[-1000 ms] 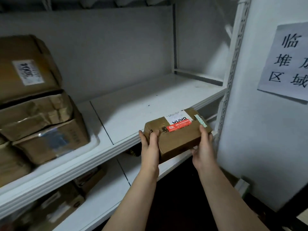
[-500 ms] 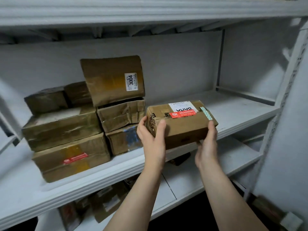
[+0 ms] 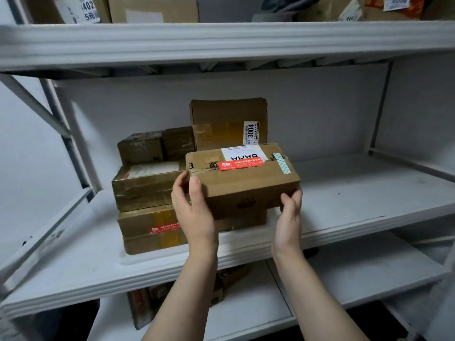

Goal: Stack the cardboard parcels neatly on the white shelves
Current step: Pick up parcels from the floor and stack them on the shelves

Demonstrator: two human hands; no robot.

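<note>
A: Well, your left hand point(image 3: 194, 215) and right hand point(image 3: 289, 217) grip the cardboard parcel point(image 3: 243, 185) by its ends, just above the white shelf point(image 3: 357, 193), in front of the stacked parcels point(image 3: 152, 190).

B: It looks stiff and probably light. Keep your fingers point(image 3: 195, 189) under the bottom edges; the taped top may be slick.

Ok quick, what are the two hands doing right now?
Left hand: holding the parcel by its left end.
Right hand: holding the parcel's right end.

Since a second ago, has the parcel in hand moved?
Yes. The held parcel went left: from over bare shelf well right of the 3004 box to overlapping its stack.
</note>
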